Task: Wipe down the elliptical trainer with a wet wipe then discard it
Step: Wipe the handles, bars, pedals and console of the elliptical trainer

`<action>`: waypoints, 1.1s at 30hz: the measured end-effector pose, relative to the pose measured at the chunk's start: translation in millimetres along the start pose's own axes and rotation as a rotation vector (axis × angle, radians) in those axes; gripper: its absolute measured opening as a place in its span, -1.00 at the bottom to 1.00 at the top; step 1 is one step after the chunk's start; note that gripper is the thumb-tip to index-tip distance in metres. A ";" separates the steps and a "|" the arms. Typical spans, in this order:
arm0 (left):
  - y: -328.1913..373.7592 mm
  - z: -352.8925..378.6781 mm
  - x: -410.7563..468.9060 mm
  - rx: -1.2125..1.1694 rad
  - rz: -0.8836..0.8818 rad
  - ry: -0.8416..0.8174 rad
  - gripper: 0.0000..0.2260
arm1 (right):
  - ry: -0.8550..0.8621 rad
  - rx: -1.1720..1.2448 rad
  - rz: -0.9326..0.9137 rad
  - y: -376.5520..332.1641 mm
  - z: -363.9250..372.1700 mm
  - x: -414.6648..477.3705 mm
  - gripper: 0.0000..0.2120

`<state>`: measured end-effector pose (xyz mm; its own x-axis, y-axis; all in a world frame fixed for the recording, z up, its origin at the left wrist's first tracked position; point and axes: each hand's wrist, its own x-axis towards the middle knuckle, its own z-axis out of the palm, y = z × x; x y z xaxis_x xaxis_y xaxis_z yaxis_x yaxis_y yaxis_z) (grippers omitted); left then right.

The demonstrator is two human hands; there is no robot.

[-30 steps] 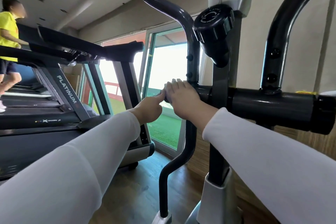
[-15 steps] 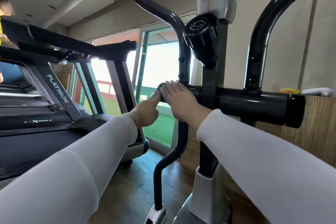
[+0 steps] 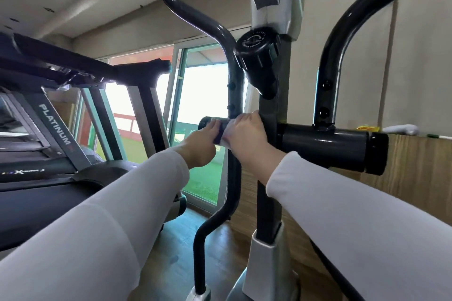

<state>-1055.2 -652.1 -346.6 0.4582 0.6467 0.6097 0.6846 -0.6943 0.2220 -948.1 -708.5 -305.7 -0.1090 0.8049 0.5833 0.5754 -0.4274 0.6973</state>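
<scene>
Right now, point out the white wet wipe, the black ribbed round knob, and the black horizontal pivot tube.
white wet wipe (image 3: 226, 138): head view, corner showing under right hand.
black ribbed round knob (image 3: 256, 52): head view, face.
black horizontal pivot tube (image 3: 325, 140): head view, right barrel.

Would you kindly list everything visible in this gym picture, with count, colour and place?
Elliptical trainer: one, black and silver, centre.
Crossbar: one, black, horizontal, centre right.
Knob: one, black, on the post above the crossbar.
Wet wipe: one, white, on the crossbar under the right hand.
Treadmill: one, black, left.
Glass door: one, bright, behind.
Left hand: one, on the crossbar's left end.
Right hand: one, pressing the wipe.
Sleeves: two, white.
</scene>
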 end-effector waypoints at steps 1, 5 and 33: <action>-0.1 -0.4 -0.1 0.005 -0.005 -0.002 -0.32 | 0.017 -0.002 0.017 -1.4 2.4 1.5 -0.64; -2.0 1.1 -2.3 -0.007 -0.027 -0.006 -0.32 | 0.113 -0.109 0.112 -14.4 26.9 -10.2 -0.63; 29.1 -49.6 -50.7 -0.111 0.037 -0.071 -0.42 | 0.099 -0.124 -0.285 54.1 19.7 -102.5 -0.43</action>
<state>-1086.6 -720.8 -333.3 0.5235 0.6383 0.5644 0.6012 -0.7461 0.2862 -889.8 -806.0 -336.0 -0.3334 0.8578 0.3911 0.4076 -0.2430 0.8803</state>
